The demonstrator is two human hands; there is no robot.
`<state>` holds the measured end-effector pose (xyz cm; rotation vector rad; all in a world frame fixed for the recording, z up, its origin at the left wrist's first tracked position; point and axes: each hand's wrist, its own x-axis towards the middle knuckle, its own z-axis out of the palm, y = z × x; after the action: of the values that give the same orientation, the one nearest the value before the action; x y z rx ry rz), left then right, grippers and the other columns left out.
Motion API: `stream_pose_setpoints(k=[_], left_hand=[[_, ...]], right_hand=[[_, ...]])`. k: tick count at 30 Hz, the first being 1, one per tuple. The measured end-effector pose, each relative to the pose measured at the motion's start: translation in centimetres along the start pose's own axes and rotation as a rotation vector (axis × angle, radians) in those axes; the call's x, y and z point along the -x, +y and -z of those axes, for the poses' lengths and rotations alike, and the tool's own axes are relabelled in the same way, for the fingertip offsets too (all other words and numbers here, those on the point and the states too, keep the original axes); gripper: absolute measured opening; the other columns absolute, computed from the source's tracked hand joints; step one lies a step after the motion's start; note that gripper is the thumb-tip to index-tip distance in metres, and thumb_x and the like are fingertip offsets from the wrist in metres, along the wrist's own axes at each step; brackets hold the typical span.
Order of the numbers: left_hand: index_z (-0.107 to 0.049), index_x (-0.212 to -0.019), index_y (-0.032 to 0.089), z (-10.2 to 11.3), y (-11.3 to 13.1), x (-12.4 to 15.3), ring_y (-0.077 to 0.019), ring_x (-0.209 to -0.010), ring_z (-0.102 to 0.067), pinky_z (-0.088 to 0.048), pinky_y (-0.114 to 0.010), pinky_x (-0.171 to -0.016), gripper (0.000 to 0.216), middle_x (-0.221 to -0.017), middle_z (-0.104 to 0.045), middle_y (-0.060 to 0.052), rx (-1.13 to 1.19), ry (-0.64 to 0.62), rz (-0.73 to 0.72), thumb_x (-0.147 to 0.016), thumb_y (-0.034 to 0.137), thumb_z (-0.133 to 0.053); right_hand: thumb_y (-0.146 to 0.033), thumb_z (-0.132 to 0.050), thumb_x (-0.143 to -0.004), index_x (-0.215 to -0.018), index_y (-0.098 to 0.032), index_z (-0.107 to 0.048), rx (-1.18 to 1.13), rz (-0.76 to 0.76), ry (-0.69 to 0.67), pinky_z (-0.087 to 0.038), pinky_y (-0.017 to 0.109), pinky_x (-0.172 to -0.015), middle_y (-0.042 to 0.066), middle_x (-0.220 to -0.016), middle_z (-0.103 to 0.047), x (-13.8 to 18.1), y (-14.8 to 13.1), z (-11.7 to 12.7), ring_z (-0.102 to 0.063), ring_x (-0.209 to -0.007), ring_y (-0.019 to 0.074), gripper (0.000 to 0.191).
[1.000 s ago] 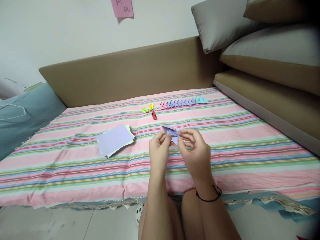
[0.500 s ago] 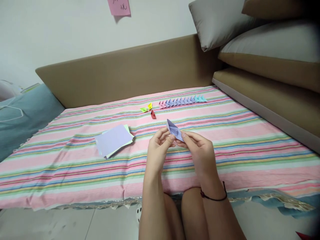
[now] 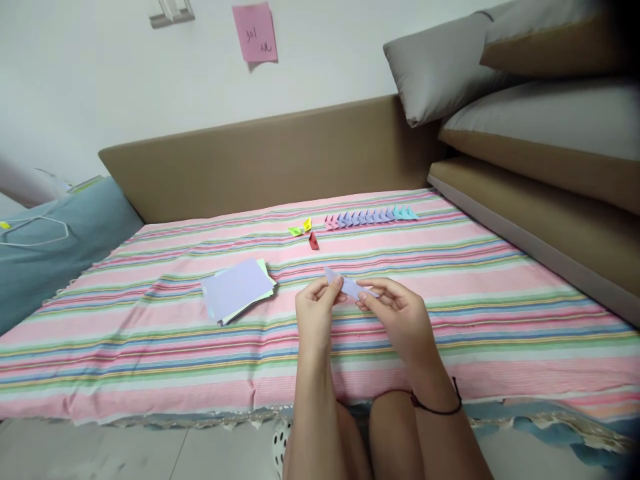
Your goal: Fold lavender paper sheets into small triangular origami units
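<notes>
Both my hands hold a small folded lilac paper piece (image 3: pixel 347 285) in the air above the striped bed cover (image 3: pixel 450 293). My left hand (image 3: pixel 314 315) pinches its left end between thumb and fingers. My right hand (image 3: pixel 397 319) pinches its right end, with a dark band round that wrist. A loose stack of lilac and pale green paper sheets (image 3: pixel 237 289) lies to the left of my hands. Further back lie a row of folded pink, lilac and teal paper pieces (image 3: pixel 370 215), two yellow-green folded pieces (image 3: pixel 301 229) and a red one (image 3: pixel 313 241).
A tan headboard (image 3: pixel 270 157) runs along the back, under a pink note (image 3: pixel 255 32) on the wall. Grey and tan cushions (image 3: pixel 540 133) are piled at the right. A blue-grey pillow (image 3: pixel 55 247) lies at the left. My knees sit below the bed's edge.
The lilac piece has been turned from standing up between my fingers to lying flatter and stretched sideways. The view has tilted up a little.
</notes>
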<state>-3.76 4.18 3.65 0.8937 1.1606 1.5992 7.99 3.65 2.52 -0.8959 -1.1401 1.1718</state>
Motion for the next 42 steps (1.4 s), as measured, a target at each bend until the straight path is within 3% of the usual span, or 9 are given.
stream_pose_setpoints(k=[3,7,16,20,22,25,31,36,42], left_hand=[[-0.07,-0.069,0.012,0.4,-0.1,-0.2,-0.0086,-0.054,-0.055,-0.047,-0.021,-0.058,0.021,-0.059,-0.063,0.0,-0.037,0.021,-0.018,-0.067,0.033,-0.073],[-0.069,-0.081,0.013,0.8,-0.2,-0.5,-0.0135,-0.065,-0.063,-0.049,-0.023,-0.06,0.024,-0.07,-0.069,-0.004,-0.019,0.03,-0.052,-0.072,0.035,-0.069],[-0.068,-0.073,0.012,1.9,-0.3,-1.3,-0.0163,-0.064,-0.065,-0.051,-0.026,-0.065,0.024,-0.067,-0.071,-0.007,0.066,0.1,-0.065,-0.067,0.035,-0.073],[-0.064,-0.084,0.015,1.6,-0.8,-1.9,-0.0178,-0.07,-0.066,-0.051,-0.028,-0.067,0.034,-0.087,-0.073,-0.01,0.13,0.071,0.013,-0.063,0.039,-0.075],[-0.059,-0.095,0.018,0.6,-1.4,-2.3,-0.018,-0.074,-0.066,-0.052,-0.03,-0.069,0.046,-0.096,-0.072,-0.011,0.19,0.052,0.089,-0.06,0.04,-0.078],[-0.052,-0.102,0.02,-1.8,-2.5,-3.2,-0.0163,-0.077,-0.066,-0.051,-0.029,-0.072,0.055,-0.093,-0.07,-0.008,0.266,0.072,0.204,-0.057,0.033,-0.082],[-0.051,-0.088,0.018,-5.5,-4.3,-5.8,-0.0147,-0.07,-0.065,-0.049,-0.023,-0.06,0.032,-0.076,-0.065,-0.003,0.346,-0.008,0.314,-0.066,0.026,-0.073],[-0.054,-0.09,0.018,-4.9,-4.8,-6.8,-0.0157,-0.075,-0.065,-0.05,-0.024,-0.061,0.038,-0.08,-0.064,-0.002,0.332,-0.048,0.334,-0.064,0.034,-0.076],[-0.05,-0.114,0.021,-3.2,-4.6,-6.8,-0.0186,-0.086,-0.064,-0.052,-0.029,-0.072,0.054,-0.094,-0.063,-0.006,0.222,0.054,0.27,-0.068,0.036,-0.072]], right_hand=[[-0.03,-0.07,-0.074,-0.092,-0.017,-0.067,0.002,-0.026,-0.071,-0.057,0.027,-0.067,0.001,-0.072,-0.068,-0.2,0.5,0.3,-0.067,-0.069,0.0146,0.022],[-0.036,-0.073,-0.071,-0.085,-0.016,-0.066,0.016,-0.054,-0.048,-0.056,0.028,-0.065,0.002,-0.07,-0.067,-0.4,1.3,0.7,-0.066,-0.065,0.0158,0.026],[-0.041,-0.076,-0.067,-0.076,-0.015,-0.065,0.056,-0.107,-0.159,-0.053,0.028,-0.06,0.003,-0.065,-0.066,-1.4,1.7,0.6,-0.065,-0.061,0.0163,0.03],[-0.045,-0.075,-0.067,-0.075,-0.016,-0.065,0.08,-0.111,-0.138,-0.055,0.031,-0.058,0.004,-0.063,-0.066,-2.1,1.8,0.9,-0.066,-0.061,0.0189,0.032],[-0.047,-0.074,-0.067,-0.076,-0.016,-0.065,0.1,-0.087,-0.099,-0.056,0.033,-0.06,0.005,-0.064,-0.067,-2.6,1.9,1.4,-0.067,-0.063,0.0205,0.033],[-0.049,-0.072,-0.068,-0.079,-0.016,-0.064,0.122,-0.047,-0.035,-0.057,0.035,-0.066,0.006,-0.07,-0.069,-3.6,2.1,2.5,-0.069,-0.068,0.0218,0.036],[-0.037,-0.069,-0.073,-0.085,-0.017,-0.068,0.253,0.025,-0.061,-0.054,0.033,-0.077,0.007,-0.084,-0.072,-5.5,2.0,4.2,-0.069,-0.082,0.0229,0.023],[-0.026,-0.066,-0.076,-0.078,-0.019,-0.07,0.44,0.093,-0.173,-0.053,0.03,-0.068,0.005,-0.08,-0.071,-7.3,2.9,4.6,-0.067,-0.074,0.0204,0.008],[-0.026,-0.057,-0.085,-0.076,-0.022,-0.068,0.713,0.279,-0.257,-0.049,0.028,-0.064,0.002,-0.074,-0.068,-8.4,4.0,3.5,-0.063,-0.068,0.0178,0.014]])
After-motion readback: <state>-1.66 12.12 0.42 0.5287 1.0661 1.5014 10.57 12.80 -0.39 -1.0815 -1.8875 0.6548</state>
